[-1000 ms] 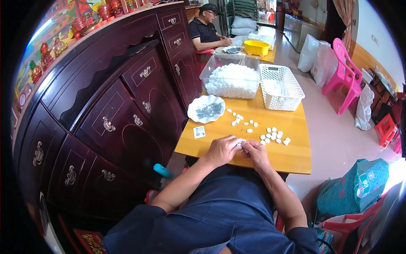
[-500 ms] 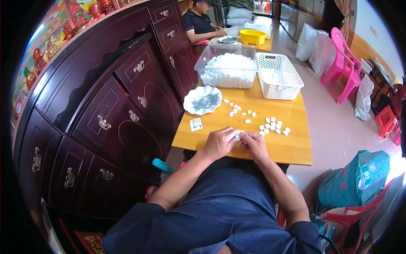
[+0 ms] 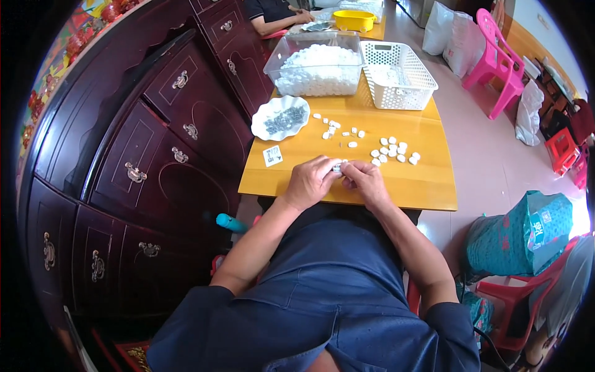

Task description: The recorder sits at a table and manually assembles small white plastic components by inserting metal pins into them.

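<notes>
Over the near edge of the wooden table, my left hand and my right hand meet fingertip to fingertip. Pinched between them is a small white plastic piece with some dark detail; fingers cover most of it. Just beyond lie loose white rounded pieces, in a cluster to the right. A second, more scattered group of small white pieces sits farther off, left of that cluster. At the left, a scalloped white dish holds small dark grey or clear parts.
A clear bin heaped with white pieces and a white perforated basket stand at the table's far end. A square printed card lies at left. Dark cabinets line the left side. Beyond, a person sits near a yellow tub.
The view has tipped downward, so the table and its contents sit higher in the picture. Both hands keep their pinch on the small white piece, with barely any shift between them.
</notes>
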Demonstrator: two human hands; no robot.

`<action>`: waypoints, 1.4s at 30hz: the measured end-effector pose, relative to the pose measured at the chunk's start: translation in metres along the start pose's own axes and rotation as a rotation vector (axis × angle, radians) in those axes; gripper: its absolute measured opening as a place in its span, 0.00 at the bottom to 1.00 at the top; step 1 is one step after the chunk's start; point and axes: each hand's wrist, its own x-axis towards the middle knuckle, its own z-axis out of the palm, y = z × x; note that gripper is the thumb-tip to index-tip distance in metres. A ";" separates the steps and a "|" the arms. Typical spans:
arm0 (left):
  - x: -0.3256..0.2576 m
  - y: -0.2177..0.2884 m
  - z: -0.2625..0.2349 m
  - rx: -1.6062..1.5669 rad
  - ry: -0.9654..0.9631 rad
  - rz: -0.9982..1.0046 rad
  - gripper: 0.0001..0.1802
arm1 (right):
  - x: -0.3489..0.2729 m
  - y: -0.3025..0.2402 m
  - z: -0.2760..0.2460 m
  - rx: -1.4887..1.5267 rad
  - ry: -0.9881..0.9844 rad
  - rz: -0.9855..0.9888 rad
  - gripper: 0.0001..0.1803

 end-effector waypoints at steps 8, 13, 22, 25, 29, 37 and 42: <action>-0.002 -0.005 0.006 0.005 0.028 0.024 0.10 | 0.003 0.009 -0.006 0.039 -0.034 -0.002 0.13; -0.003 -0.004 0.004 0.013 0.023 0.023 0.10 | 0.002 0.009 -0.002 0.073 -0.006 0.010 0.13; -0.002 -0.005 0.003 -0.042 0.026 0.025 0.10 | 0.003 0.011 -0.003 0.050 -0.010 0.018 0.12; -0.003 -0.006 0.002 -0.053 0.011 0.022 0.10 | 0.002 0.011 -0.001 0.028 -0.021 -0.012 0.14; -0.003 -0.007 0.003 -0.077 0.020 0.016 0.08 | -0.001 0.008 0.002 0.041 -0.003 -0.026 0.14; -0.001 -0.002 0.002 -0.089 0.033 -0.041 0.11 | 0.003 0.009 0.002 0.055 0.014 -0.027 0.14; -0.001 -0.005 0.004 -0.131 0.039 -0.075 0.10 | 0.003 0.009 0.002 0.042 0.004 -0.048 0.14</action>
